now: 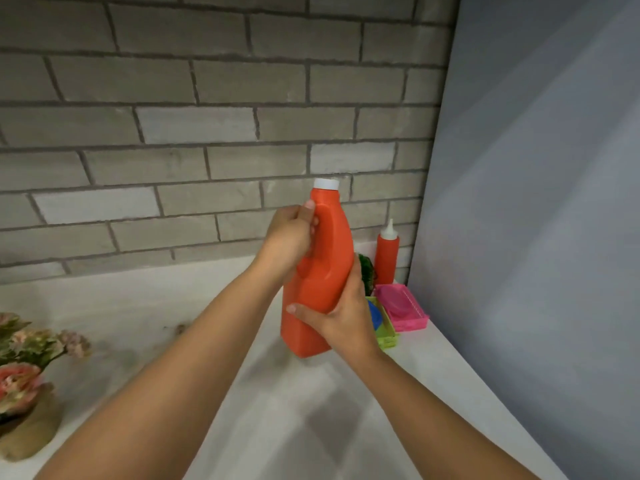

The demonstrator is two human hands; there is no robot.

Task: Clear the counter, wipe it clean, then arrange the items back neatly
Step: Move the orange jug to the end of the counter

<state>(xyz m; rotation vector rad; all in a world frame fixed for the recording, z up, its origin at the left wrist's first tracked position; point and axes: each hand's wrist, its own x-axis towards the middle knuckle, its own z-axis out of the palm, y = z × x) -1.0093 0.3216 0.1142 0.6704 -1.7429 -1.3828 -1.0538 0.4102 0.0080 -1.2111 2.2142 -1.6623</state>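
Fingers of the left hand (289,235) are curling through the moulded handle of the orange bottle (323,271), with the thumb lying up along the neck side, so that hand is gripping the handle. The right hand (341,318) is wrapping round the lower body of the same bottle, its thumb stretching across the front face and its other fingers passing behind, out of my sight. Both forearms are reaching in from the bottom of my feed and converging on the bottle.

The bottle is standing upright, its white cap (326,183) sitting on top, over the right half of the pale counter (138,323). I am seeing a soft shadow beneath its base, but I cannot tell whether the base is touching the surface or hanging just above it.

Just behind the right hand, a green basket (387,336) is holding something blue (375,315), and a pink basket (403,308) is sitting beside it, nearer the corner. A dark green thing (367,275) is peeking out from behind the bottle. A red squeeze bottle (387,258) with a pale nozzle is standing upright by the grey brick wall (173,133), in the corner where the plain grey panel (536,202) is meeting it. Well apart, at the left edge, pink flowers (24,355) are sitting in a brown holder (27,434) on the counter.
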